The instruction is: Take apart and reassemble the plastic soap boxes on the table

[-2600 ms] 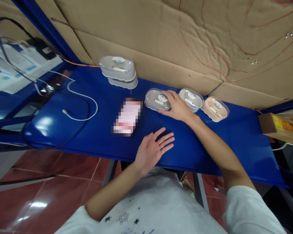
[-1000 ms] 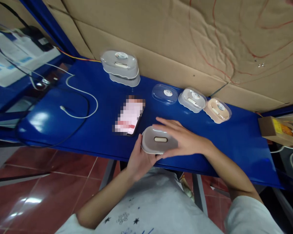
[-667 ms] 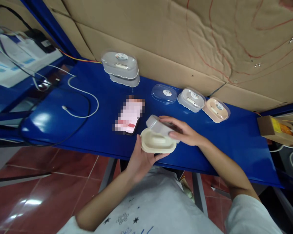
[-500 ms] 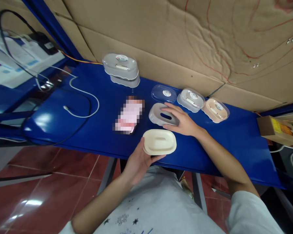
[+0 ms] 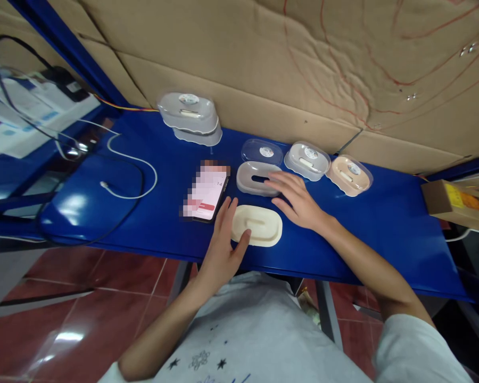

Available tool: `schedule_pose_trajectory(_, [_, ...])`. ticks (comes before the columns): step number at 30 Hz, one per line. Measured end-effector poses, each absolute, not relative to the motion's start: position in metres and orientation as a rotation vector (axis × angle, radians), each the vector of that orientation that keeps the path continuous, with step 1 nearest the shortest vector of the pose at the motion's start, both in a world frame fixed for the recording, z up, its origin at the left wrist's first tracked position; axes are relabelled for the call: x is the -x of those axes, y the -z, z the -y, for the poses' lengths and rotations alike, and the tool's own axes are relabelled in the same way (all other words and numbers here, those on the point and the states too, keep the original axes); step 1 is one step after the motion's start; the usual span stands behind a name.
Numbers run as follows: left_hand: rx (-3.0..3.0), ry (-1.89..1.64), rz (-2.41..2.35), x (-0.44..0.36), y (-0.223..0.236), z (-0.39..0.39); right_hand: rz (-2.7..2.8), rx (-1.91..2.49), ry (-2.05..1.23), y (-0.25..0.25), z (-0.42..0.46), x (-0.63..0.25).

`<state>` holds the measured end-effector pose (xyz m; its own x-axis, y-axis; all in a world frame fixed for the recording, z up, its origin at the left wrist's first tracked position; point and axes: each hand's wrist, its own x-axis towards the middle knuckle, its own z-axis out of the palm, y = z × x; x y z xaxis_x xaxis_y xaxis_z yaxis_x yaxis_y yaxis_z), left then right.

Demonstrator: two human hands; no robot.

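Fingers of the left hand (image 5: 219, 259) are parted around the left end of a shallow oval cream plastic tray (image 5: 263, 218), the thumb over its edge and the others beyond its end. They do not close on it; whether the thumb touches is hard to tell. The tray lies flat on the glossy blue tabletop (image 5: 311, 254), near its front edge and right before the person, probably for easy reach.

Fingers of the right hand (image 5: 297, 201) are loosely spread over the right end of an oval grey plastic cover (image 5: 245, 182) with a long slot, gripping nothing; contact is unclear. The cover sits just behind the tray. Its slot and the tray's raised ridge look alike in shape, which suggests that they belong together.

Behind the cover rests an oval clear plastic lid (image 5: 251, 151) with a round white sticker, so the parts form a short row, presumably to keep them together. To the right, a pale grey oval plastic box (image 5: 297, 162) and a peach oval plastic box (image 5: 343, 171) stand lidded near the brown cardboard wall (image 5: 223, 64), likely to leave the front free. A stack of grey oval plastic boxes (image 5: 179, 121) stands back left, while a lit black-edged phone (image 5: 209, 189) lies face up beside the left hand, perhaps for glancing at.
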<state>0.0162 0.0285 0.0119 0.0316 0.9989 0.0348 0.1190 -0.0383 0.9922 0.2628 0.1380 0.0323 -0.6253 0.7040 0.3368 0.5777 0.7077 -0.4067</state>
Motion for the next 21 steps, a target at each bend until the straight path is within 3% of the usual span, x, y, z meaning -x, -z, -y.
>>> schedule_pose_trajectory(9, [-1.293,-1.352,-1.342,-0.019,-0.023,-0.008,2.663,0.790,-0.350,-0.011,-0.077,-0.256])
schedule_pose_trajectory(15, [-0.902,-1.550,-1.258,-0.023,-0.018,0.005,2.289,0.828,-0.625,-0.019,-0.078,-0.253])
schedule_pose_trajectory(18, [-0.552,-1.413,-1.068,-0.026,-0.022,0.003,2.149,0.789,-0.726,-0.030,-0.075,-0.253])
schedule_pose_trajectory(21, [-0.198,-1.177,-0.837,-0.025,-0.030,-0.007,2.236,0.655,-0.627,-0.033,-0.071,-0.253])
